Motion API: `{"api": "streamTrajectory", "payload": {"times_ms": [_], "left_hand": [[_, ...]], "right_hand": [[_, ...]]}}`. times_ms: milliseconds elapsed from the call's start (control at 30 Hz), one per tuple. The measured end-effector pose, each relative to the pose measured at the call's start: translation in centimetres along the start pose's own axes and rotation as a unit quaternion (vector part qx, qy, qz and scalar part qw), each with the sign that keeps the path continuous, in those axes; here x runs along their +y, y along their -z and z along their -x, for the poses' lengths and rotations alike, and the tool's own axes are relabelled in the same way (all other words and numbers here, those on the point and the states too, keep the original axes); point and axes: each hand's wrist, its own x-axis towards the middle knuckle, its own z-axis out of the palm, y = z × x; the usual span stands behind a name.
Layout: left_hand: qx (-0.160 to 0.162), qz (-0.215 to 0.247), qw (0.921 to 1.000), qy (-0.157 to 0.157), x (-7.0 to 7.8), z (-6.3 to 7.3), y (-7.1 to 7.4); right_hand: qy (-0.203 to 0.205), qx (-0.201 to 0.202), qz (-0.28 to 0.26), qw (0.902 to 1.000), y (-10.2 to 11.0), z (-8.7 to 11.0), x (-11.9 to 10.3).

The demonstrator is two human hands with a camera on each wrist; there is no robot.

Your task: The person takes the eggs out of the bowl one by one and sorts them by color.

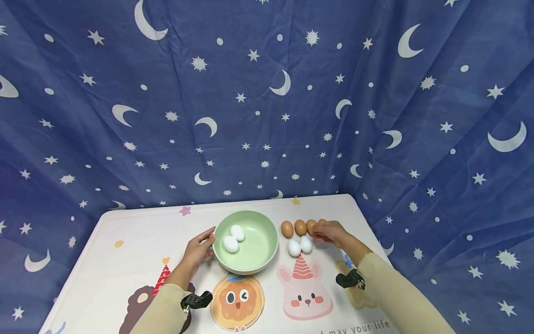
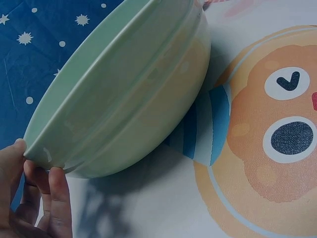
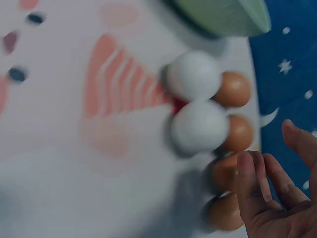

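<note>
A light green bowl (image 1: 259,248) stands on the table with two white eggs (image 1: 231,244) inside it. My left hand (image 1: 198,250) holds the bowl's left side, thumb at the rim and fingertips against the outer wall in the left wrist view. To the bowl's right, two more white eggs (image 1: 294,247) lie side by side, in front of a row of several brown eggs (image 1: 300,228). Over the right end of that row hovers my right hand (image 1: 331,233), fingers loosely extended and nothing held. In the right wrist view its fingers overlap the nearest brown eggs (image 3: 225,212).
The white table mat (image 1: 146,241) carries printed cartoon figures, among them a pink rabbit and an orange face. Behind and to the right hangs a blue curtain (image 1: 250,176) with moons and stars, close to the table's far edge.
</note>
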Motion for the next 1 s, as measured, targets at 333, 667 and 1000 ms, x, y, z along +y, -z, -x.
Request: {"api": "streamTrajectory", "payload": {"times_ms": [333,667,1000], "left_hand": [[0.001,-0.005,1.0000,0.005,0.1,-0.1,0.5],[0.004,0.001,1.0000,-0.003,0.2,-0.2,0.5],[0.000,-0.001,1.0000,-0.002,0.3,0.1,0.4]], "right_hand": [[0.091,-0.006,0.015,0.9958,-7.2,-0.1,-6.1],[0.143,-0.038,0.018,0.9888,-16.2,-0.7,-8.7],[0.144,-0.027,0.067,0.9869,-20.0,-1.2,-5.8]]}}
